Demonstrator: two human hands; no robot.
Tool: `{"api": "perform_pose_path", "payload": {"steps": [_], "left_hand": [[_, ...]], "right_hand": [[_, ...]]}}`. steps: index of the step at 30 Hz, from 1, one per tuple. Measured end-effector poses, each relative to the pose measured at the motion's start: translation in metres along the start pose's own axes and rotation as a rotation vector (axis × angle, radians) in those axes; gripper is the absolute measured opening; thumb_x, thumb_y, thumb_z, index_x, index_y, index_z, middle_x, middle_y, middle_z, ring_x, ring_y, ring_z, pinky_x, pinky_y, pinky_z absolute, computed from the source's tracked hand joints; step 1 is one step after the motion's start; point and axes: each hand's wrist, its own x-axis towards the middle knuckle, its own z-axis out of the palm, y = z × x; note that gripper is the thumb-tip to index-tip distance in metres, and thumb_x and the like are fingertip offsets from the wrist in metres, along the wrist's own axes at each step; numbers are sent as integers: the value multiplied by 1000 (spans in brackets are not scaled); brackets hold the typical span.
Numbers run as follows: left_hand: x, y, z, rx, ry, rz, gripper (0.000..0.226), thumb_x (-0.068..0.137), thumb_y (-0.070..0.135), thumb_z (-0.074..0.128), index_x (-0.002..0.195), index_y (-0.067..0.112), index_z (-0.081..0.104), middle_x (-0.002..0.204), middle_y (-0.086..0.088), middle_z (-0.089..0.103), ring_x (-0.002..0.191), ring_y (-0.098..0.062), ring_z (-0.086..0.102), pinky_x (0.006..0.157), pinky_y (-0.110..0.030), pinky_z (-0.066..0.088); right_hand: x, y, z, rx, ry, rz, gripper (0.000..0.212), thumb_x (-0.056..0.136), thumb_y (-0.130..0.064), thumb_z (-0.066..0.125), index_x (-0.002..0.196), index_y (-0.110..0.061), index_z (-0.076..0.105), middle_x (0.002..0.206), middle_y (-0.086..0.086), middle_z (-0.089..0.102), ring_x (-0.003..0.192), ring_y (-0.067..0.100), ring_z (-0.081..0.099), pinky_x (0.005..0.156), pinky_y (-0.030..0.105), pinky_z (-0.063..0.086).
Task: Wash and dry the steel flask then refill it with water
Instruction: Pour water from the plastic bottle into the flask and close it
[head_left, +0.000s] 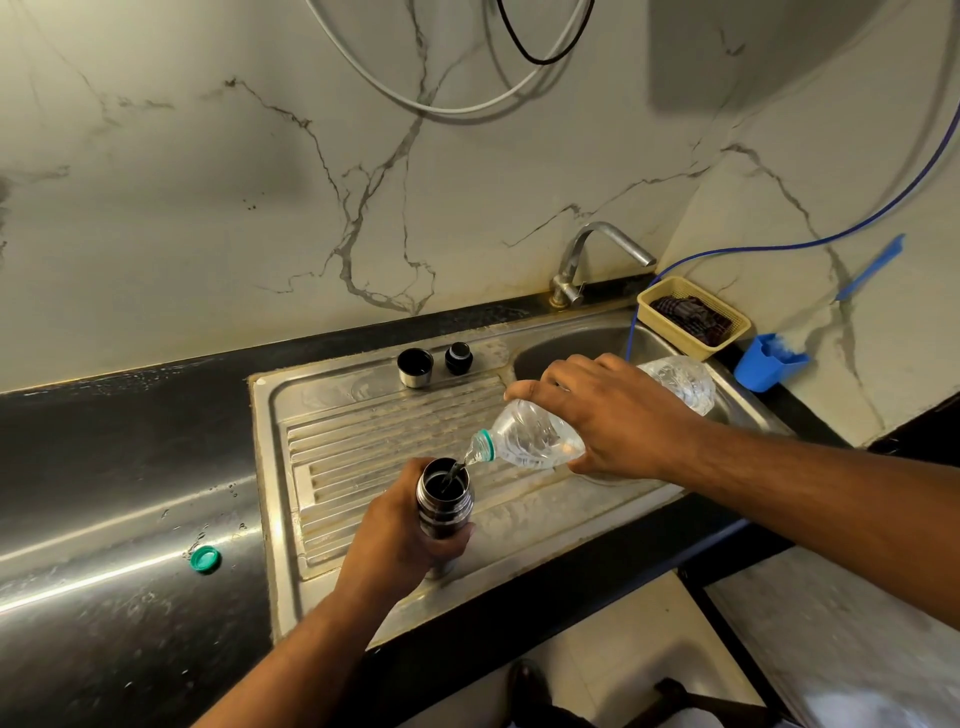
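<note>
The steel flask (445, 500) stands upright and uncapped on the ribbed draining board (363, 447), and my left hand (400, 540) grips its body. My right hand (608, 415) holds a clear plastic water bottle (524, 441) tipped on its side, its neck just above the flask's mouth. A thin stream of water runs from the bottle into the flask. The flask's steel cup (415, 367) and its black stopper (458, 357) stand side by side at the back of the draining board.
A green bottle cap (205, 559) lies on the wet black counter to the left. The sink basin (566, 353) and tap (582, 265) are at the right, with a yellow basket (691, 317), a blue cup (766, 366) and a blue hose (779, 249) beyond.
</note>
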Motion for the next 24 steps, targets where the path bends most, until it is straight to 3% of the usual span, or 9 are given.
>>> {"api": "perform_pose_path", "payload": {"steps": [11, 24], "left_hand": [[-1, 1, 0, -9, 0, 11, 61, 65, 34, 93, 112, 38, 54, 101, 30, 65, 88, 4, 64, 73, -14, 49], [-1, 1, -1, -13, 1, 3, 62, 64, 37, 91, 113, 39, 53, 102, 30, 66, 90, 2, 65, 75, -21, 52]], "right_hand": [[-2, -1, 2, -13, 5, -1, 103, 73, -51, 85, 152, -37, 20, 128, 0, 54, 114, 19, 53, 89, 36, 46], [-1, -1, 5, -13, 6, 2, 103, 71, -52, 86, 151, -37, 23, 128, 0, 54, 113, 18, 53, 90, 37, 47]]}}
